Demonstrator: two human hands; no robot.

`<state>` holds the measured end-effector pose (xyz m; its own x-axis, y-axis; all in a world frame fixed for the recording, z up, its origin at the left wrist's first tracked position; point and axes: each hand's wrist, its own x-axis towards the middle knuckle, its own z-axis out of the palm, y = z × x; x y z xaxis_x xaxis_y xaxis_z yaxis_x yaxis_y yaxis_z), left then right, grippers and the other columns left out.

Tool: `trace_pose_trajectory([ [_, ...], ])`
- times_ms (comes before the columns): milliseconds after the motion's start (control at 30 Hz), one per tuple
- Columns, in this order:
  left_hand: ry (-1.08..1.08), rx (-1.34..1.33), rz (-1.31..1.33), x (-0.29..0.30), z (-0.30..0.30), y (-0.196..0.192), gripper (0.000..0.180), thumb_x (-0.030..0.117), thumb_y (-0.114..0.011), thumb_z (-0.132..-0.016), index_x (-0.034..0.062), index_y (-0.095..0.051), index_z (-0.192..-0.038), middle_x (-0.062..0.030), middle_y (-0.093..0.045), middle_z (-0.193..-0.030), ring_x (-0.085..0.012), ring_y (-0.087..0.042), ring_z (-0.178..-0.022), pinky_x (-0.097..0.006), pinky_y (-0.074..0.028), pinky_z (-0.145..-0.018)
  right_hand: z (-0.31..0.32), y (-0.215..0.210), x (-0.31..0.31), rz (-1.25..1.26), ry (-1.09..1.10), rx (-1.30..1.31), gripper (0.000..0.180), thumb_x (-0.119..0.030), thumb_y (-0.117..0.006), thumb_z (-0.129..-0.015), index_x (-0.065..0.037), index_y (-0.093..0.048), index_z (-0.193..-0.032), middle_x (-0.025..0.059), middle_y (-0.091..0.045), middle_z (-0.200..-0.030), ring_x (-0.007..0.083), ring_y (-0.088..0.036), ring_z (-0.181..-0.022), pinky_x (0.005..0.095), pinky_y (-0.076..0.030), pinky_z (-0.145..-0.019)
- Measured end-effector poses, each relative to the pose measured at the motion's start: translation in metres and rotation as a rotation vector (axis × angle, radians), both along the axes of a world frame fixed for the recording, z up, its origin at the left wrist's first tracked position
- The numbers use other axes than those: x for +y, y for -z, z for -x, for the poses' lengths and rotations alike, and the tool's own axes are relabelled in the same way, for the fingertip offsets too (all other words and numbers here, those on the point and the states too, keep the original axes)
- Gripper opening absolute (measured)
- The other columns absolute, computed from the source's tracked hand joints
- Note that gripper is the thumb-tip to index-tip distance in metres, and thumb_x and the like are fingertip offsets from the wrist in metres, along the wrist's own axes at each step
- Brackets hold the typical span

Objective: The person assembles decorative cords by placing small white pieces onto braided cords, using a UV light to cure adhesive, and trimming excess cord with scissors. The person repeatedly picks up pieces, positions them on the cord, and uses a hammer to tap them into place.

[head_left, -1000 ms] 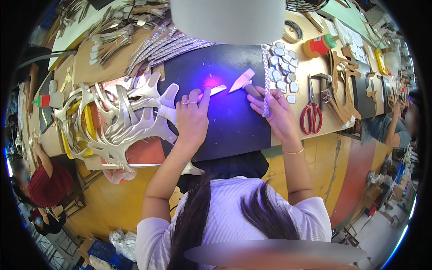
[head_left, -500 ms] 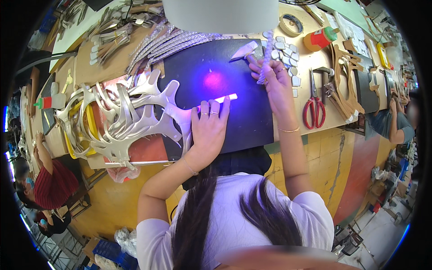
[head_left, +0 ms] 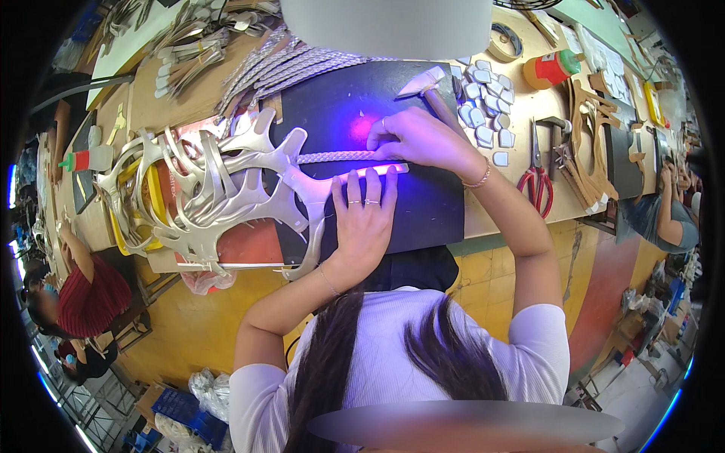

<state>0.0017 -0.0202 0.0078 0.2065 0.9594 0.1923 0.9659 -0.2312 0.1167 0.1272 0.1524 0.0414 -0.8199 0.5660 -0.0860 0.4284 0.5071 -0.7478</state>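
My left hand [head_left: 365, 215] lies with its fingers stretched out, their tips pressing a narrow strap of a silver cut-out piece [head_left: 306, 186] onto the dark work mat [head_left: 423, 215]. In my right hand [head_left: 424, 140], thumb and fingers pinch the end of a silver braided strap [head_left: 336, 158]. This braid runs straight leftwards, just beyond the narrow strap, and its far end meets the silver piece. Several more silver cut-out pieces [head_left: 215, 181] are heaped to the left. Behind my right hand a hammer [head_left: 423, 83] rests on the mat, its handle partly hidden.
A white lamp head [head_left: 385, 26] hangs over the mat's far side. Rightwards lie small silver tabs [head_left: 487, 94], red-handled scissors [head_left: 535, 185], a capped glue bottle [head_left: 551, 69] and a tape roll [head_left: 504, 43]. Braided straps [head_left: 276, 72] are bundled far left. Other people sit at both sides.
My right hand has brought the braided strap down and left, from hanging in the air to lying along the mat beside the narrow strap. The left hand stays on that strap.
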Motion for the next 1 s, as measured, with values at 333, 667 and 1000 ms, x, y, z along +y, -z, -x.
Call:
trace_pose_trajectory([
  [333, 0.014, -0.092, 0.113, 0.0, 0.001, 0.001, 0.061, 0.005, -0.056, -0.086, 0.0066, -0.046, -0.146, -0.0273, -0.027, -0.155, -0.0474, -0.025, -0.144, -0.069, -0.023, -0.112, 0.004, 0.006, -0.002, -0.061, -0.022, -0.081, 0.016, -0.012, -0.069, -0.079, -0.001, -0.073, -0.089, 0.0149, -0.071, -0.081, 0.0294, -0.068, -0.072, 0.0392, -0.051, -0.07],
  [667, 0.048, -0.07, 0.162, 0.001, 0.004, -0.001, 0.059, 0.005, -0.053, -0.088, 0.0024, -0.043, -0.146, -0.0284, -0.03, -0.155, -0.045, -0.027, -0.146, -0.07, -0.022, -0.113, -0.039, -0.006, -0.015, -0.297, 0.149, -0.011, 0.016, -0.012, -0.069, -0.087, -0.004, -0.074, -0.1, 0.0106, -0.07, -0.092, 0.0284, -0.065, -0.1, 0.0398, -0.051, -0.086],
  [1000, 0.16, -0.071, 0.021, 0.02, 0.017, -0.006, 0.043, 0.011, -0.063, -0.084, 0.0019, -0.062, -0.127, -0.0258, -0.054, -0.131, -0.0416, -0.048, -0.129, -0.059, -0.033, -0.112, -0.042, 0.019, -0.09, -0.256, 0.582, 0.079, 0.043, -0.012, -0.081, -0.075, -0.005, -0.071, -0.116, 0.0093, -0.061, -0.111, 0.0286, -0.059, -0.105, 0.0377, -0.049, -0.094],
])
